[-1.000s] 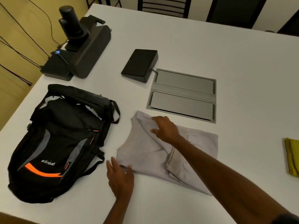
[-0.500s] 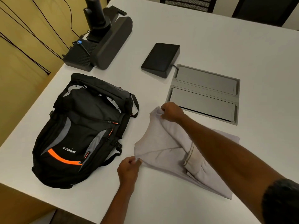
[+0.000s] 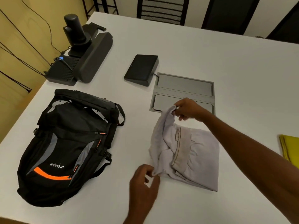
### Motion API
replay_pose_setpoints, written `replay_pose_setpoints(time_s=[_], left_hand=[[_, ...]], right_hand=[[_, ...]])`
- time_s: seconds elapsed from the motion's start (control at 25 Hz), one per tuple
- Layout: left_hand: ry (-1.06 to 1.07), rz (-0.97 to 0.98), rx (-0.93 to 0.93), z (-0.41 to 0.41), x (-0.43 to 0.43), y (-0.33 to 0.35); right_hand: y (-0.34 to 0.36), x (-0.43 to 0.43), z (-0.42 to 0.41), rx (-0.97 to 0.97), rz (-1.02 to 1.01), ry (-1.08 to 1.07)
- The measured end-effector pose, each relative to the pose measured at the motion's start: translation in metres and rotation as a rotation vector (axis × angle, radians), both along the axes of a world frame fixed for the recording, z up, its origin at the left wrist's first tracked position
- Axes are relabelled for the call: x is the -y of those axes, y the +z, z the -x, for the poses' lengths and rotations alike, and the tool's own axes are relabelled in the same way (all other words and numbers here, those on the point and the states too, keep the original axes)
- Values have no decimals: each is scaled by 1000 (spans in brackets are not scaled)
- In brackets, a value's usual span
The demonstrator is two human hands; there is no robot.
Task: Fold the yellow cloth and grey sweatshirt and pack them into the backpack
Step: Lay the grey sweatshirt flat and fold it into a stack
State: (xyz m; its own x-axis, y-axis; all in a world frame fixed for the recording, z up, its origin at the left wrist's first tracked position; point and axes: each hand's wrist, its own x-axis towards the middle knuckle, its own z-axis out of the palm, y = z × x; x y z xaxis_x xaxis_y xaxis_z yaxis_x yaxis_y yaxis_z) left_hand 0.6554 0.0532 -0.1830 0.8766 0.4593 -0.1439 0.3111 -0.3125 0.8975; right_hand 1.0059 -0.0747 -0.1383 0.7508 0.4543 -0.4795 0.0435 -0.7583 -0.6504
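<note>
The grey sweatshirt lies partly folded on the white worktop, about midway between its left and right edges and closer to the near edge than the far one. Its right part rests flat, and its left part is bunched and lifted. The right hand reaches across the sweatshirt and pinches the far left corner between thumb and curled fingers, holding that corner up off the worktop. The left hand is at the near left corner, with fingers curled and the fabric pinched between thumb and fingertips, low against the worktop.

The backpack, black with grey panels and an orange stripe, lies flat on its back by the left edge of the worktop, apart from the sweatshirt. Its top points to the far edge, and its zips look closed. The yellow cloth lies on the worktop well to the right of the sweatshirt, partly cut off by the picture's edge and partly behind the right forearm.

A grey metal panel is set into the worktop just beyond the sweatshirt, with a small black pad touching its far left corner. A black camera unit with cables sits at the far left corner of the worktop. A dark chair stands behind the far edge.
</note>
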Motion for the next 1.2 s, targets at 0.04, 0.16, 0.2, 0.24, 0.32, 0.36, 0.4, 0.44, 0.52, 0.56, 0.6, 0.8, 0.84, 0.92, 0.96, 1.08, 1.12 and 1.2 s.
replay_pose_setpoints(time_s=[0.04, 0.16, 0.2, 0.24, 0.32, 0.36, 0.4, 0.44, 0.52, 0.56, 0.6, 0.8, 0.84, 0.92, 0.96, 1.08, 1.12, 1.2], left_hand=[[-86, -53, 73, -2, 14, 3], [-286, -141, 265, -10, 58, 5], [-345, -167, 305, -14, 72, 2], [-408, -186, 323, -18, 86, -1], [-525, -207, 313, -25, 114, -11], [-570, -209, 300, -27, 127, -17], [-602, -209, 286, -29, 138, -23], [-624, -213, 276, -32, 147, -31], [-662, -243, 254, -40, 163, -47], [-681, -258, 234, -44, 170, -54], [-705, -271, 213, -47, 175, -61], [-844, -431, 92, -52, 192, -91], [-850, -436, 64, -53, 193, -100], [-870, -388, 9, -54, 191, -110], [-874, -335, -18, -56, 189, -109], [-811, -283, 82, -68, 171, -98], [-741, -350, 146, -77, 163, -93], [-597, -495, 186, -98, 144, -89]], right_hand=[[9, 17, -1, -111, -39, -52], [23, 69, -3, -333, -151, -177], [23, 85, -4, -373, -184, -229], [21, 101, -4, -393, -213, -293], [14, 133, -7, -396, -248, -428], [7, 148, -7, -406, -257, -476], [0, 162, -7, -433, -264, -505], [-7, 174, -6, -469, -275, -520], [-25, 190, -3, -452, -245, -518], [-35, 195, -2, -386, -203, -498], [-47, 197, -2, -308, -155, -477], [-101, 206, 8, -90, -9, -516], [-110, 208, 10, -70, 1, -523], [-126, 210, 14, -32, 10, -540], [-132, 210, 17, -15, 4, -557], [-134, 207, 38, 88, -36, -624], [-130, 206, 53, 168, -31, -612], [-126, 201, 92, 394, 19, -501]])
